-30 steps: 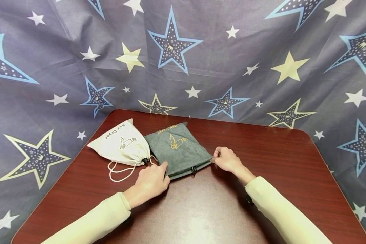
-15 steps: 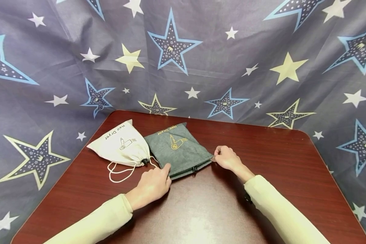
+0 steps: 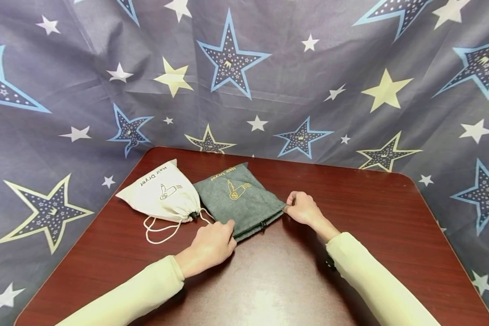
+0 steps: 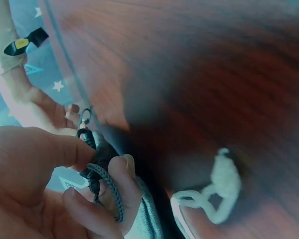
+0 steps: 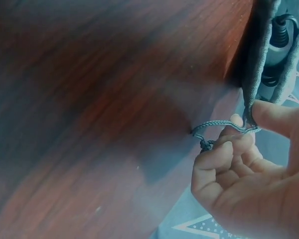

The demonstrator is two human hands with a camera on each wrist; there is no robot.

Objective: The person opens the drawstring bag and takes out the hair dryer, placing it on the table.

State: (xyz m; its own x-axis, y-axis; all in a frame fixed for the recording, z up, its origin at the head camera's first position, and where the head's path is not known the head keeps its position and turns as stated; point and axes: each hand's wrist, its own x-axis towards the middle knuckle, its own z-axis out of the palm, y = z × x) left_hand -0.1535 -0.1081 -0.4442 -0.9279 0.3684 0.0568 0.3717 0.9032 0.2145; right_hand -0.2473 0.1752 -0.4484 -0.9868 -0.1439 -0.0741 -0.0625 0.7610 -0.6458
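One gray bag on the bench, white drawstring bag just left of it. Left hand at gray bag's near left corner, fingers clamped on the mouth edge. Right hand at its near right corner, fingers pinching edge beside a cord loop. Inside gray bag's mouth, dark cable; attached item hard to tell.
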